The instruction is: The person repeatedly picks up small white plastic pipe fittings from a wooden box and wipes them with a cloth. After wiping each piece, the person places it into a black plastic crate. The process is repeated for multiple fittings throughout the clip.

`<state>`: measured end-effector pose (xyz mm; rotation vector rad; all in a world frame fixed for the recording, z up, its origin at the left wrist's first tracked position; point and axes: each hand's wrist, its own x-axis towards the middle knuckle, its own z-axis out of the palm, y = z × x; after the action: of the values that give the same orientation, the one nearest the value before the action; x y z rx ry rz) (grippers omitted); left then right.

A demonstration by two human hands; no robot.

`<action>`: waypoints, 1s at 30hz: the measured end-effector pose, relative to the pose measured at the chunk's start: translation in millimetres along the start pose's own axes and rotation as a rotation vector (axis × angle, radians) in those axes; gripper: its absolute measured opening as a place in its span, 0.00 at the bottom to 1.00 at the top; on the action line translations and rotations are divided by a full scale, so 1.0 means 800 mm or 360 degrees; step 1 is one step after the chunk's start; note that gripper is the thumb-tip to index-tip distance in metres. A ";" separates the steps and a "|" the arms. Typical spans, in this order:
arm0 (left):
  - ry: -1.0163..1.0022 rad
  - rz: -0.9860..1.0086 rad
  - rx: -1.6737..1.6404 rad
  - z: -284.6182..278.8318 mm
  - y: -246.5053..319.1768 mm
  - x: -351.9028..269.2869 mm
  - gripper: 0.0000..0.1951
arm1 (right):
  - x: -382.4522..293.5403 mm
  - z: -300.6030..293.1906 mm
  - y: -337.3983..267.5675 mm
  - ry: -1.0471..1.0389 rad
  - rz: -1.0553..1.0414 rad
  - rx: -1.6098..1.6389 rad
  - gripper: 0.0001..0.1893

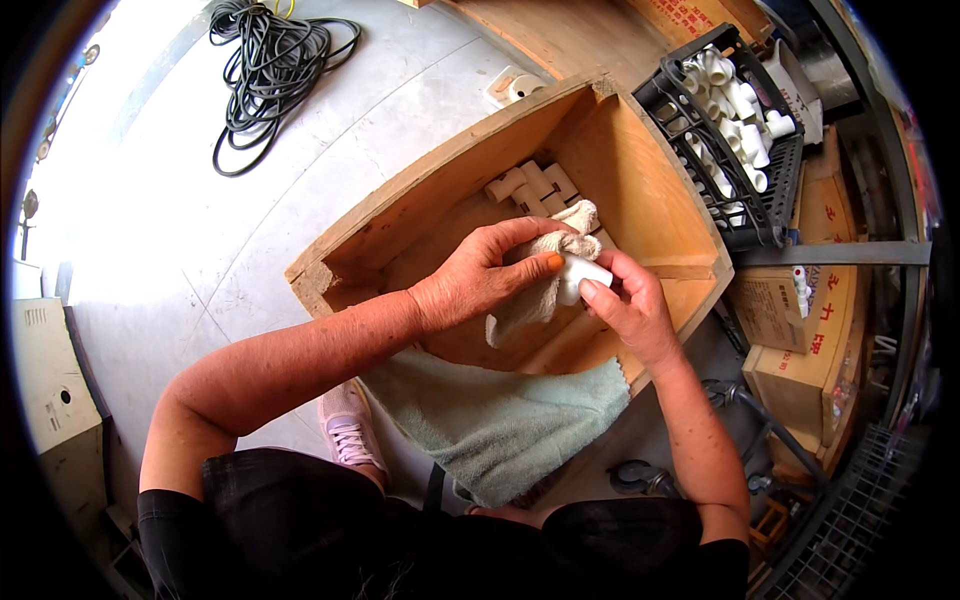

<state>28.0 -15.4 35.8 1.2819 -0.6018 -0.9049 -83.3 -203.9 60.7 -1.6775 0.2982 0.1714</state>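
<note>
Over a wooden box (450,161), my left hand (487,262) grips a crumpled cream cloth (517,311) pressed against a white plastic pipe fitting (589,276). My right hand (634,304) pinches the fitting's free end between thumb and fingers. The cloth covers the fitting's left part, so its whole shape is hidden. Below my hands, several white pipe fittings (536,184) lie grouped on the floor of the box near its far corner; the cloth hides some of them.
A green towel (502,420) drapes over the box's near edge. At the right, a black plastic crate (675,142) holds many loose white fittings (750,142). Cardboard boxes (795,375) stand on the right. A coiled black cable (266,75) lies on the floor at upper left.
</note>
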 end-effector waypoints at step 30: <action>0.0272 0.0530 0.0667 -0.005 0.010 -0.003 0.18 | 0.004 0.009 0.004 0.0220 -0.0027 -0.0157 0.15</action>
<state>31.7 -10.5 43.1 1.5544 -0.8678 -0.3983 -80.6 -197.1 55.8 -1.7930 0.3841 0.0584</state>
